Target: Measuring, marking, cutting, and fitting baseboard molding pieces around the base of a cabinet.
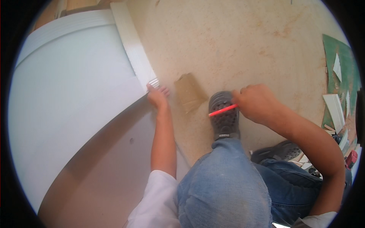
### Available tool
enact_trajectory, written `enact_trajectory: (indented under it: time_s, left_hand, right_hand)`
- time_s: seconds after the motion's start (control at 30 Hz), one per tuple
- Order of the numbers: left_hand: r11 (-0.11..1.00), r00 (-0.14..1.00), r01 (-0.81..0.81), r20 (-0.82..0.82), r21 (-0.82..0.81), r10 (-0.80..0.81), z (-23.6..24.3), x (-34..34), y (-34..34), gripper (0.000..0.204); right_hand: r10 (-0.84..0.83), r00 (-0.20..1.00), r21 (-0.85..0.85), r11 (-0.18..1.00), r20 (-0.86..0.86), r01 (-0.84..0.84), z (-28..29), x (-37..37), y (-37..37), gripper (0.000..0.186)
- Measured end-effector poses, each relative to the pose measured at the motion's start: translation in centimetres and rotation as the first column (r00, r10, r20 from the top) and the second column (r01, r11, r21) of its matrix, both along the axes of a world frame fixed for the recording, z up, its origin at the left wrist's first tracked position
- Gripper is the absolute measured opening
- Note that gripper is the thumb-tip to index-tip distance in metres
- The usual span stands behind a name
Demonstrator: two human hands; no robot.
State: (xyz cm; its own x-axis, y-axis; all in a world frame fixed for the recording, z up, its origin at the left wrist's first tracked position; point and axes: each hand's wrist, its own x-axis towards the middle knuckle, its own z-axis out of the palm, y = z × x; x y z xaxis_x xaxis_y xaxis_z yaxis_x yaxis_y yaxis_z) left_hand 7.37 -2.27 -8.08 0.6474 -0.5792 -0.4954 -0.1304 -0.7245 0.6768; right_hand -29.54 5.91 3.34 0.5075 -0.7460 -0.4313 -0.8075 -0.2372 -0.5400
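Note:
A large white panel (72,95) with a grooved band fills the left side, a long white strip (125,38) along its right edge. My left hand (158,94) grips the corner where strip and panel end, beside a small ribbed section. My right hand (255,102) holds a thin red pencil-like stick (219,111) between its fingers, over my dark perforated clog (224,125). A flattened brown cardboard piece (189,93) lies on the floor between my left hand and that shoe.
A beige dusty floor (228,45) spreads ahead. At the right lie a green board (330,60), white offcuts (332,110) and a small red object (351,159). My bent knee in jeans fills the bottom centre, with my other clog (281,151) behind it. A grey surface (114,171) shows below the panel.

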Motion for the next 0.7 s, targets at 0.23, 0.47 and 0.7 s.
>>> enact_trajectory:
  time_s: [0.23,0.47,0.7]
  left_hand:
    - [0.996,0.958,0.004,-0.285,-0.091,-0.030,-3.5,18.1,1.1,0.069]
    - [0.996,0.992,0.057,0.106,0.069,-0.064,-4.3,8.6,-1.7,0.080]
    - [0.980,0.977,0.195,-0.096,0.050,-0.189,-3.1,21.7,-2.2,0.079]
  right_hand:
    - [-0.059,0.973,0.174,0.985,0.224,0.019,1.1,3.8,-0.3,0.014]
    - [-0.028,0.969,-0.099,0.994,0.244,0.054,-0.6,2.9,1.2,0.009]
    - [-0.028,0.952,-0.033,0.999,0.304,0.040,0.1,6.9,1.6,0.012]
